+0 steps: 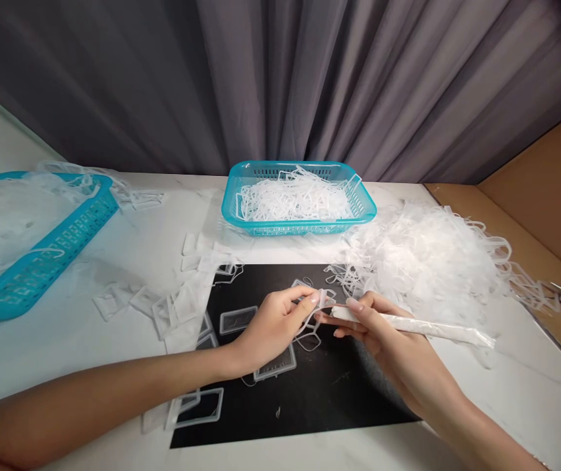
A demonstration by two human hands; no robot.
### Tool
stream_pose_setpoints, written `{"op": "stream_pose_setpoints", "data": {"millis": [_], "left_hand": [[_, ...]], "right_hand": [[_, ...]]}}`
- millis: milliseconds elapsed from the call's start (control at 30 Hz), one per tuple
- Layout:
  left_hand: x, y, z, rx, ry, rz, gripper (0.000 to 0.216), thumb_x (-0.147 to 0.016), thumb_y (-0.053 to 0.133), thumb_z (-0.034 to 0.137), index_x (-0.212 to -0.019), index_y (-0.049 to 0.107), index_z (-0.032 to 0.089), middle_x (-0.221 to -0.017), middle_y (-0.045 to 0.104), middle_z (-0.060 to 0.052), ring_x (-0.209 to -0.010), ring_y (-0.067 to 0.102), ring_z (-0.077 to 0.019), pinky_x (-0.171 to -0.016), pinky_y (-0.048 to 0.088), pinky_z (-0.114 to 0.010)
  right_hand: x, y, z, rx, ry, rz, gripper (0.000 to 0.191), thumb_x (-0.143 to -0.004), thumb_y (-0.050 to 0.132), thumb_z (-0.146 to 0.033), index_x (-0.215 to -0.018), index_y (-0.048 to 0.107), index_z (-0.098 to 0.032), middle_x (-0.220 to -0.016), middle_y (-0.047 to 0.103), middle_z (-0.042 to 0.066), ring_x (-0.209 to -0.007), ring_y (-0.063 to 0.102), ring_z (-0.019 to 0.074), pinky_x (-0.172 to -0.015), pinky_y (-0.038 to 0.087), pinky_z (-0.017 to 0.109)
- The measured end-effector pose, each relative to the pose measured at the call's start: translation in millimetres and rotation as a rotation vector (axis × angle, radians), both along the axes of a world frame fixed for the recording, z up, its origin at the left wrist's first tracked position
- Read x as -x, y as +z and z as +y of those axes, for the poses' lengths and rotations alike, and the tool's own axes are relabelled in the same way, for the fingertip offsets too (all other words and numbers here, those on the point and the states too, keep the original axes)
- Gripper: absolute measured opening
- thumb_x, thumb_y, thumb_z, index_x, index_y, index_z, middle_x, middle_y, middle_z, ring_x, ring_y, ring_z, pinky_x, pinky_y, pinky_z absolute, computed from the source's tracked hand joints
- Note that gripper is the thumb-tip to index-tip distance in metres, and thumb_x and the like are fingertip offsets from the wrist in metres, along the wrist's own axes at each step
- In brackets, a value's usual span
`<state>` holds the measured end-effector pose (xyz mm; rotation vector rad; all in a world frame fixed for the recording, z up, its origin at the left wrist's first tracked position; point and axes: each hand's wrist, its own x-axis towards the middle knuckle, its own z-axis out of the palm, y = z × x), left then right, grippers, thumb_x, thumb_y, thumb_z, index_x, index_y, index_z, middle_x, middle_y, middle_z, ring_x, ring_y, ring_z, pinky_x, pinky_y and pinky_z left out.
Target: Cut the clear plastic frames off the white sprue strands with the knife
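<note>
My left hand (275, 324) pinches a small clear plastic frame piece (323, 301) over the black mat (310, 392). My right hand (373, 327) is closed round a long white wrapped tool (437, 329), its tip touching the same plastic piece. Both hands meet above the middle of the mat. Thin plastic strips hang from the piece between the hands.
A teal basket (359, 196) of white plastic offcuts stands behind the mat. A second teal basket (59, 245) sits at the left. A big heap of white scraps (432, 261) lies at the right. Clear square pieces (177, 307) lie scattered left of the mat. A cardboard wall (545, 190) stands at the right.
</note>
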<state>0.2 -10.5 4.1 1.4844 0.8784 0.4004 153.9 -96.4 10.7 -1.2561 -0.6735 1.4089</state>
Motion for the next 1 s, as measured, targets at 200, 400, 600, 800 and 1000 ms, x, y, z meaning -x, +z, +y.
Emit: {"op": "stream_pose_setpoints", "data": {"millis": [200,400,600,800,1000], "left_hand": [[1.7,14.1,19.9,-0.084,0.020,0.020,0.021,-0.084,0.050,0.036,-0.098,0.056,0.021,-0.063,0.056,0.004,-0.057,0.054,-0.0119,-0.051,0.039,-0.021],[3.3,26.8,38.9,-0.253,0.045,0.006,0.014,-0.082,0.054,0.029,-0.094,0.059,0.023,-0.102,0.059,-0.001,-0.099,0.053,-0.0187,-0.085,0.038,-0.030],[4.4,23.6,29.6,-0.512,-0.059,0.026,0.006,-0.078,0.060,0.023,-0.083,0.064,0.021,-0.088,0.062,0.000,-0.086,0.055,-0.0159,-0.076,0.040,-0.029],[1.7,10.1,13.6,-0.944,-0.134,-0.015,0.010,-0.077,0.062,0.014,-0.084,0.069,0.015,-0.074,0.065,-0.003,-0.075,0.052,-0.0157,-0.070,0.044,-0.029],[6.1,0.3,13.3,-1.328,-0.194,0.018,0.017,-0.084,0.052,0.012,-0.079,0.067,0.016,-0.071,0.064,-0.003,-0.067,0.050,-0.0140,-0.061,0.040,-0.029]], "right_hand": [[-5.1,7.0,-1.7,-0.019,-0.050,-0.094,0.028,-0.084,0.059,-0.038,-0.062,0.055,-0.020,-0.081,0.068,0.003,-0.097,0.062,0.0214,-0.083,0.042,0.030],[-7.3,6.6,-1.8,-0.013,-0.049,-0.217,0.028,-0.084,0.057,-0.041,-0.064,0.056,-0.021,-0.085,0.071,0.004,-0.097,0.062,0.0236,-0.084,0.040,0.033],[-5.6,14.0,-2.1,0.007,-0.079,-0.429,0.032,-0.082,0.055,-0.046,-0.062,0.058,-0.022,-0.083,0.070,0.002,-0.091,0.062,0.0230,-0.080,0.039,0.031],[-5.4,16.8,-4.2,0.028,-0.015,-0.641,0.034,-0.084,0.051,-0.049,-0.063,0.058,-0.023,-0.078,0.067,-0.001,-0.089,0.059,0.0204,-0.072,0.038,0.027],[-2.5,14.3,-3.5,0.044,-0.017,-0.719,0.037,-0.084,0.049,-0.052,-0.063,0.057,-0.022,-0.073,0.066,0.000,-0.081,0.058,0.0195,-0.063,0.037,0.026]]}}
